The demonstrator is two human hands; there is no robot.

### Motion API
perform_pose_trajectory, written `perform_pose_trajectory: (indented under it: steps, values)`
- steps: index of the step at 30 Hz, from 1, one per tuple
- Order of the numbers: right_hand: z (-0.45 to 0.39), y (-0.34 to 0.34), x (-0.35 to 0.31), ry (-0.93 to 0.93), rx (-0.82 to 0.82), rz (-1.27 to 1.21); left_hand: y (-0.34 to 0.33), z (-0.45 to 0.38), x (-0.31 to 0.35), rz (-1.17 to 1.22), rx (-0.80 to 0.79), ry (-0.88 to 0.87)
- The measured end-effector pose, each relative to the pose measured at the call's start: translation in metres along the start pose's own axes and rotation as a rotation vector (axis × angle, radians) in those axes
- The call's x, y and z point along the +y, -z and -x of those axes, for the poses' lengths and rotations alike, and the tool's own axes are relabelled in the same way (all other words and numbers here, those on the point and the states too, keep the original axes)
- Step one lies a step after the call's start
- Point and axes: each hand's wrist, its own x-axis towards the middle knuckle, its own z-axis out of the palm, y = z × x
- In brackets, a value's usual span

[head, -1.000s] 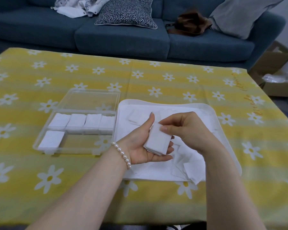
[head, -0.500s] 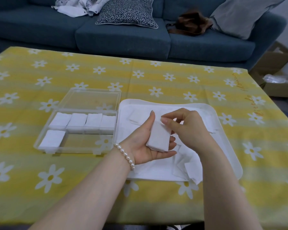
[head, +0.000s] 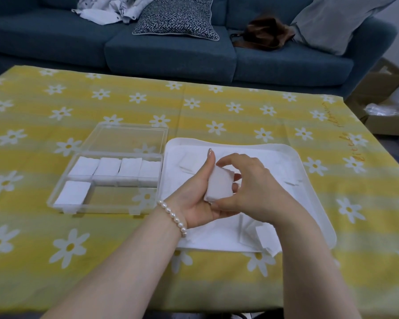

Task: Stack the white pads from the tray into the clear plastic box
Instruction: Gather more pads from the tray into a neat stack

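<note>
— What have you got in your hands?

— A small stack of white pads (head: 219, 186), soft-looking and rectangular with slightly ragged edges. My left hand (head: 197, 199) cups it, thumb straight up along one side, and my right hand (head: 247, 192) pinches its top and bottom between fingers and thumb. Both hands grip that one stack, at the centre of the frame, over the tray (head: 309, 180).

— And the tray?

— White, smooth plastic, rounded corners, right of centre. Loose pads (head: 266, 238) lie scattered in it, some overlapping near its lower edge under my right forearm. White on white, so I can't count them.

— The box?

— The clear plastic box (head: 106, 183) sits just left of the tray on the yellow daisy-print cloth (head: 55, 261), its transparent lid (head: 127, 138) lying open behind it. Four pad stacks (head: 115, 168) stand side by side along the far row; a fifth (head: 73, 192) sits in the near left corner. The rest of the near row is bare.

— Anything cut off?

— My forearms run out of the bottom edge. A pearl bracelet (head: 173, 217) circles my left wrist.
</note>
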Motion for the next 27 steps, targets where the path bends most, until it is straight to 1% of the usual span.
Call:
perform_pose_trajectory:
  steps: [6, 10, 14, 16, 17, 18, 20, 21, 22, 27]
  values:
    - [-0.001, -0.001, 0.000, -0.013, -0.013, 0.016, 0.001, 0.000, -0.001, -0.033, -0.044, -0.031]
    - [-0.001, 0.000, 0.001, -0.013, -0.011, -0.019, 0.003, -0.001, 0.000, -0.010, -0.069, -0.026]
    - [0.001, 0.002, 0.002, -0.007, -0.017, -0.027, 0.003, -0.002, 0.000, 0.040, -0.045, -0.022]
    - [0.002, 0.004, 0.003, -0.011, -0.026, -0.117, 0.003, -0.004, 0.000, 0.066, -0.038, -0.035]
    - [0.003, 0.006, 0.003, -0.021, -0.003, -0.199, 0.004, -0.004, 0.000, 0.082, -0.039, -0.046]
    - [0.003, 0.007, 0.005, -0.028, 0.055, -0.275, 0.004, -0.003, 0.000, 0.101, -0.043, -0.058]
    - [0.002, 0.011, 0.009, -0.036, 0.244, -0.362, 0.005, -0.003, 0.001, 0.134, -0.059, -0.077]
    - [0.001, 0.013, 0.012, -0.056, 0.317, -0.394, 0.005, -0.003, 0.002, 0.140, -0.064, -0.085]
    - [0.001, 0.014, 0.014, -0.080, 0.347, -0.420, 0.004, -0.003, 0.003, 0.139, -0.062, -0.090]
    - [0.003, 0.010, 0.014, -0.156, 0.242, -0.433, 0.001, 0.002, 0.004, 0.117, -0.097, -0.141]
